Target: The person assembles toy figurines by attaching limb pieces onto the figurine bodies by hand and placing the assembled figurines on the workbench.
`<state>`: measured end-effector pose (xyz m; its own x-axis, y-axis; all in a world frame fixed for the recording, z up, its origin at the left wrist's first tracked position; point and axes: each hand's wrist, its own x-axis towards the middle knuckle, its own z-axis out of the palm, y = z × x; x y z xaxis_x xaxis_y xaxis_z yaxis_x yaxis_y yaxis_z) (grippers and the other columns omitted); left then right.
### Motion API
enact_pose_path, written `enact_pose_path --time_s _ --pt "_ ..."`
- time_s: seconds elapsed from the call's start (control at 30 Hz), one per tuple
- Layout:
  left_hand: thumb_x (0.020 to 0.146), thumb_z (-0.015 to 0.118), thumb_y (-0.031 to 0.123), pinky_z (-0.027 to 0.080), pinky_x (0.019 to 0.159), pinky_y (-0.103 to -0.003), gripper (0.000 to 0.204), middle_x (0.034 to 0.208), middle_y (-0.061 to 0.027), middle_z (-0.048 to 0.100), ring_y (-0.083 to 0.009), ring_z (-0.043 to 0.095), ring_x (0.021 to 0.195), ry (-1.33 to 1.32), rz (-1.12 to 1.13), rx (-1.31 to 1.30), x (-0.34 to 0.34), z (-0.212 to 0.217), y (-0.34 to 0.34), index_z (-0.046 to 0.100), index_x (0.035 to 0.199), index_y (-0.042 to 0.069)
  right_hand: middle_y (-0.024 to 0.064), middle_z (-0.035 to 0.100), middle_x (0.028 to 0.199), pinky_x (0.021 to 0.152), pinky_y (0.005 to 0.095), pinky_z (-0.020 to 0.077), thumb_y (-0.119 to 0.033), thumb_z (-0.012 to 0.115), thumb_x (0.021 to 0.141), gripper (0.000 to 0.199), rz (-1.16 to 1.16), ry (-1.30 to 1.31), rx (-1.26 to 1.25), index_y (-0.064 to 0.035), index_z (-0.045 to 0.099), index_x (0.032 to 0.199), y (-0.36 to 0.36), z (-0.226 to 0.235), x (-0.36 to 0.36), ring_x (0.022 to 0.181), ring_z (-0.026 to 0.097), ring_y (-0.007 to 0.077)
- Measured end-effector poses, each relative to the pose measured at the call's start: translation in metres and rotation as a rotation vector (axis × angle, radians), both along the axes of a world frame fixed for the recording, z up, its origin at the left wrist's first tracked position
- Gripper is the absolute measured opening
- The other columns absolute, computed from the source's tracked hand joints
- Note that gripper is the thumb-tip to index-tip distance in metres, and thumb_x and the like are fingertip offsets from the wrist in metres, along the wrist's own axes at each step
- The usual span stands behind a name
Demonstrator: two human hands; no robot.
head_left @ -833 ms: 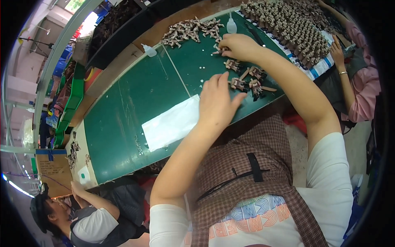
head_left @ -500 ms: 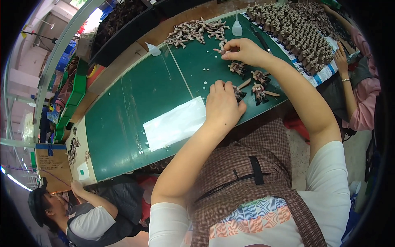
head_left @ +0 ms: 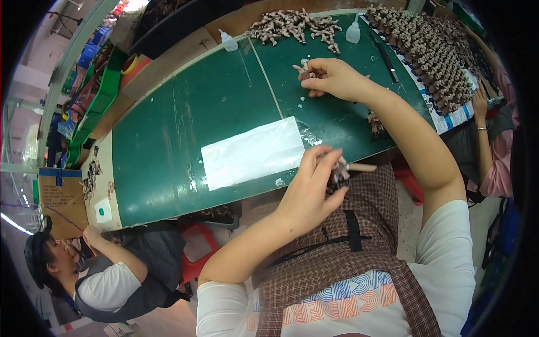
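Observation:
Near the table's front edge, my left hand [head_left: 310,188] is closed around a small dark-and-pale figurine [head_left: 339,178], partly hidden by the fingers. A flat wooden stick [head_left: 362,167] juts out from it to the right. Farther up the table, my right hand [head_left: 343,80] pinches a small pale, limb-shaped figurine part [head_left: 305,67] between thumb and fingers. Another figurine [head_left: 377,126] lies beside my right forearm, which covers part of that spot. Small white drops [head_left: 302,99] dot the green table [head_left: 151,151] below the right hand.
A white sheet [head_left: 252,153] lies mid-table. Two dropper bottles [head_left: 228,41] stand by a heap of pale parts [head_left: 292,26]. Rows of figurines [head_left: 418,48] fill the far right, beside a black pen-like tool [head_left: 386,59]. Co-workers sit left [head_left: 112,275] and right [head_left: 479,106].
My left hand has lifted a figurine with its stick off the table and drawn it toward my body. My right hand keeps hold of the small part. The view has shifted.

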<state>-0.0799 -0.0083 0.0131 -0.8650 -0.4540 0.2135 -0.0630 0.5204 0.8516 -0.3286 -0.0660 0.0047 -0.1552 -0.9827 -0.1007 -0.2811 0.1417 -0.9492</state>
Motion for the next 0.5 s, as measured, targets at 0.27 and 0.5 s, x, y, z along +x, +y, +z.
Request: enact_pose_path --time_s 0.27,0.5 --pt "0.074 0.075 0.002 0.051 0.092 -0.033 0.066 0.129 -0.0152 0.042 -0.0275 0.050 0.118 -0.022 0.034 0.246 0.069 0.009 0.004 0.047 0.133 0.005 0.0114 0.065 0.089 0.073 0.0337 0.0512 -0.017 0.065 0.089 0.026 0.056 0.366 -0.011 -0.0007 0.055 0.106 0.009 0.015 0.029 0.081 0.066 0.0236" --pt "0.073 0.077 0.000 0.055 0.087 -0.033 0.069 0.132 -0.0126 0.042 -0.0240 0.053 0.116 -0.023 0.164 0.373 0.103 -0.006 0.004 0.048 0.135 0.008 0.0197 0.064 0.103 0.077 0.0456 0.0502 -0.014 0.056 0.094 0.036 0.052 0.894 -0.142 -0.0026 0.043 0.125 0.017 0.002 0.053 0.091 0.064 0.0382"
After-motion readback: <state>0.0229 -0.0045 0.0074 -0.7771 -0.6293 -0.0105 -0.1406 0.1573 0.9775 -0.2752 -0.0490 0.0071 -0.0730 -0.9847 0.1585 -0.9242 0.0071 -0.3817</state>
